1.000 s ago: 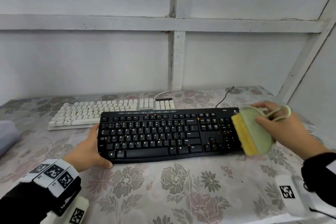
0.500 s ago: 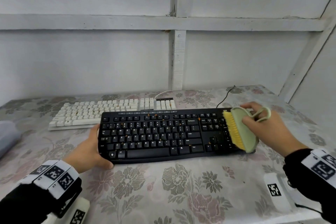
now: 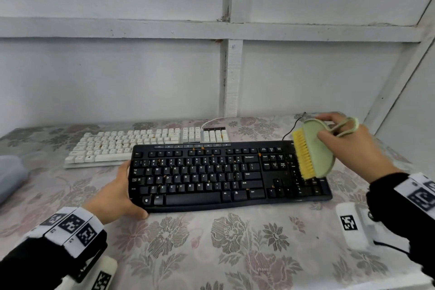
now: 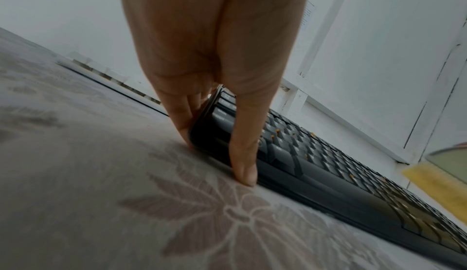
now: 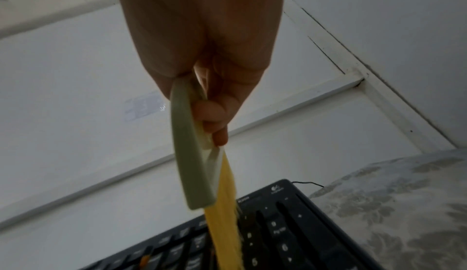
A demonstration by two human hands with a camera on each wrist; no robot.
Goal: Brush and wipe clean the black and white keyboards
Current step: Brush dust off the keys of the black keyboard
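Observation:
The black keyboard [image 3: 211,176] lies across the flowered tablecloth, with orange crumbs between its keys. My left hand [image 3: 122,190] grips its left end, thumb along the front edge and fingers behind the corner, as the left wrist view shows [image 4: 215,74]. My right hand [image 3: 341,141] grips a pale green brush [image 3: 315,150] with yellow bristles [image 3: 303,158]. It holds the brush on edge over the number pad at the keyboard's right end. In the right wrist view the brush [image 5: 192,164] hangs from my curled fingers, bristles on the keys [image 5: 290,234]. The white keyboard [image 3: 131,146] lies behind, partly overlapped.
A grey object [image 3: 9,176] sits at the table's left edge. A white tagged device [image 3: 350,223] lies by the front right edge. The black cable [image 3: 292,127] and white cable [image 3: 211,121] run to the back wall, which stands close behind both keyboards.
My right hand carried the brush left from beyond the keyboard's right end onto the number pad, then toward its far edge. The left hand and both keyboards stayed put.

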